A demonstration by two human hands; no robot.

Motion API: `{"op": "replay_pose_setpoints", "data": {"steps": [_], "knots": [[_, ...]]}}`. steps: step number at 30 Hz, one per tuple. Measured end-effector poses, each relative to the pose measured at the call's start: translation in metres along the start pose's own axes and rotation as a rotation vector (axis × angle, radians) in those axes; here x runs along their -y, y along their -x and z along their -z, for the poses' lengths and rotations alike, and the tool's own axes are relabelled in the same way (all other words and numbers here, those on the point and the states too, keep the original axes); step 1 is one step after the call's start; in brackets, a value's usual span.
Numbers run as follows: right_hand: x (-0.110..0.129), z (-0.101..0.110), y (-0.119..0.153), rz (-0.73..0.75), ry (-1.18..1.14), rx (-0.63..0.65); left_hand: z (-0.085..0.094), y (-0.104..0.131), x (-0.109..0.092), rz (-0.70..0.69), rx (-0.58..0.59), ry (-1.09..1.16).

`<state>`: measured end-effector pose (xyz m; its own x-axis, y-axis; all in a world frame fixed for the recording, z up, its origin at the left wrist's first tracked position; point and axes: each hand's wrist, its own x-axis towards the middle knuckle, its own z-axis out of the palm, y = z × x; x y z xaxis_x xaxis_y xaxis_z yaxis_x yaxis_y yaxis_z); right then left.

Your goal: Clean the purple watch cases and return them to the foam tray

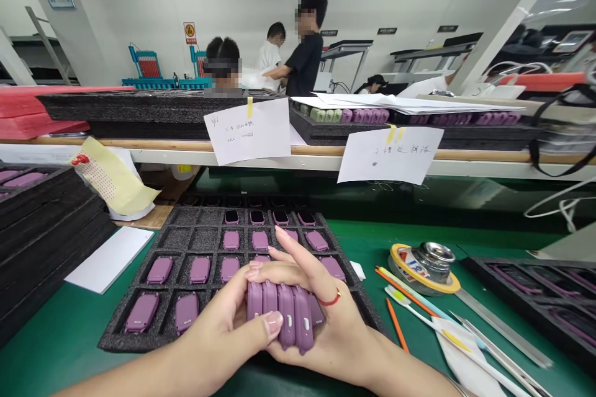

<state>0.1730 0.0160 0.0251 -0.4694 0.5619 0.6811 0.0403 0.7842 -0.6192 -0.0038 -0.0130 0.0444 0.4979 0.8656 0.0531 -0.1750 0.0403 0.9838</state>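
Between my two hands is a row of several purple smartwatch cases [286, 319], held together on edge with their narrow sides toward me. My left hand [233, 322] wraps round the left end, its thumb pressed on the cases. My right hand [333, 316] cups them from the right and below, with a red string on one finger. Just beneath and beyond my hands lies a black foam tray [179, 232], whose compartments hold more purple cases [159, 270]. Watches with dark screens [257, 217] sit in its far row. My hands hide part of the tray.
At right are a glass jar [431, 270] with tape round it, an orange stick [397, 325], a toothbrush [400, 296], tweezers and another foam tray [554, 304]. Stacked black trays [41, 248] stand left, near white paper [109, 258]. A shelf [316, 165] crosses ahead; people are beyond.
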Motion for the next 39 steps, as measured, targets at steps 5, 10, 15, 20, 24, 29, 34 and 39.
{"op": "replay_pose_setpoints", "data": {"steps": [5, 10, 15, 20, 24, 29, 34, 39], "knots": [[0.002, 0.001, -0.001, 0.012, 0.032, 0.018, -0.002, 0.0, -0.001, -0.006, -0.008, -0.01], [0.001, 0.001, -0.001, 0.05, 0.005, 0.037, -0.004, -0.002, 0.005, -0.058, -0.037, -0.053], [0.002, 0.0, -0.001, 0.084, 0.033, 0.044, -0.005, -0.003, 0.006, -0.055, -0.064, -0.112], [0.002, 0.001, 0.0, 0.096, 0.09, 0.068, -0.007, -0.004, 0.006, -0.05, -0.071, -0.014], [0.004, 0.001, 0.003, 0.141, 0.219, 0.134, -0.008, -0.006, 0.004, -0.103, -0.117, -0.06], [0.012, 0.008, 0.005, 0.046, 0.152, 0.113, -0.004, 0.0, 0.002, -0.195, -0.135, -0.277], [0.013, 0.012, 0.006, -0.211, -0.103, -0.132, 0.0, 0.005, 0.002, -0.354, -0.08, -0.423], [0.012, 0.008, 0.005, -0.349, -0.241, -0.12, 0.001, 0.004, -0.001, -0.521, -0.071, -0.606]]}}
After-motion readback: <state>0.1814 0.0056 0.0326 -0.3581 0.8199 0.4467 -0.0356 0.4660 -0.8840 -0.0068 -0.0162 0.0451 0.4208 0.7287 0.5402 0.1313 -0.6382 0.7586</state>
